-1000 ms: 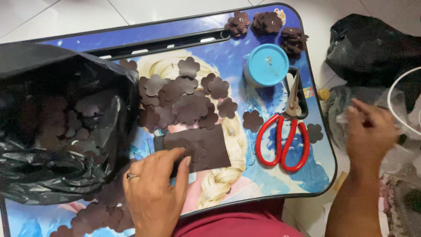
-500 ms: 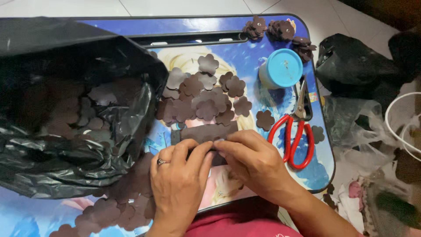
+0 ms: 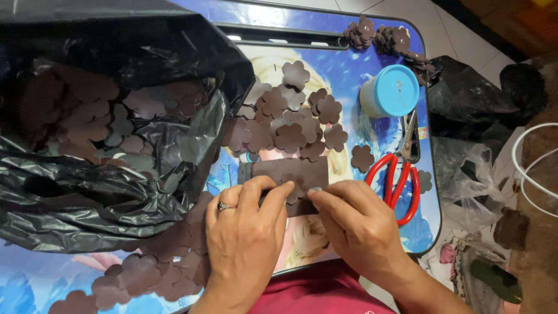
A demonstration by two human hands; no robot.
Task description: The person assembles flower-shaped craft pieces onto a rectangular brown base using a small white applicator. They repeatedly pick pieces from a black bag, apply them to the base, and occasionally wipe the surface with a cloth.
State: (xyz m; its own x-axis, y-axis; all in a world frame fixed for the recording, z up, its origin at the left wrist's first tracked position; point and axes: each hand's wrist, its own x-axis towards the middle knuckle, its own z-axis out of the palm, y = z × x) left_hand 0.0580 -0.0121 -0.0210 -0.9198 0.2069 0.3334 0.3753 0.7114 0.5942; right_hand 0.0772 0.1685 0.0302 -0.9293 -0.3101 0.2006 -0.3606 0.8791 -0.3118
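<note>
Left hand (image 3: 247,232): laid palm-down near the table's front edge, ringed fingers pressed flat on the brown strip (image 3: 288,177).
Right hand (image 3: 357,224): set just beside it, fingertips pinched on the strip's lower edge.
Brown strip: lain flat on the picture-printed table (image 3: 349,64), one flower cutout (image 3: 293,183) resting on it.
Scissors (image 3: 401,174): red-handled, left right of the strip.
Flower pile (image 3: 290,119): heaped beyond the strip.
Black bag (image 3: 104,116): opened at left, cutouts seen inside.
Blue tub (image 3: 390,90): stood farther back.

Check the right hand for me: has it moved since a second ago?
Yes. The right hand came in from the far right, past the red scissors, and now presses the brown sheet beside the left hand.
</note>
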